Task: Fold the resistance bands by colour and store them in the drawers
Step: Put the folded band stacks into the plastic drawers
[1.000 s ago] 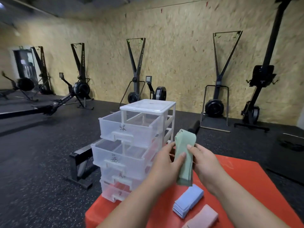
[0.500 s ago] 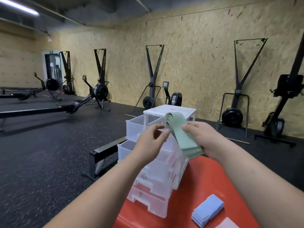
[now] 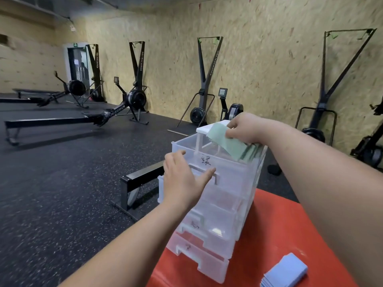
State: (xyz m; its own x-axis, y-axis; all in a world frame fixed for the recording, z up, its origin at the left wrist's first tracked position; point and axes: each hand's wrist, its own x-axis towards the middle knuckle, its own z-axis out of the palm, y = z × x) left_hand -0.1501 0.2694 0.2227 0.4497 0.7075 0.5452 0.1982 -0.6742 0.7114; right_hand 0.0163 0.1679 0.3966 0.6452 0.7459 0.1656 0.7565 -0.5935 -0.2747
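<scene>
Four see-through drawers make up the drawer unit [image 3: 209,129] on the red bench [image 3: 279,224]. The one that matters is the top drawer [image 3: 232,177], with a handwritten character on its front. It sits pulled out toward the person, open at the top.

The right hand [image 3: 246,129] hangs right over it, its grip pinching the upper end of the folded green bands [image 3: 223,141] with fingers curled round the stack. The stack's long axis slants. The high end is up by the unit's white top, and the low end dips into the right side of the drawer, at or just past the rim. So the drawer lies straight below the grip. My guess is the next bit is just lowering and letting go, flat enough that the fold doesn't spring open.

The left hand [image 3: 182,179] is the nearer one to the drawer front. Its fingers are straight and laid against the handle, holding nothing. I'd say it's steadying the drawer or getting ready to push it shut.

Contents: apart from the green stack poking in, I see nothing in the top drawer. The three lower drawers [image 3: 215,226] look empty-ish through the plastic, but honestly I can't tell. The folded blue bands [image 3: 286,272] sit on the bench, well apart from the unit, not yet stored.
</scene>
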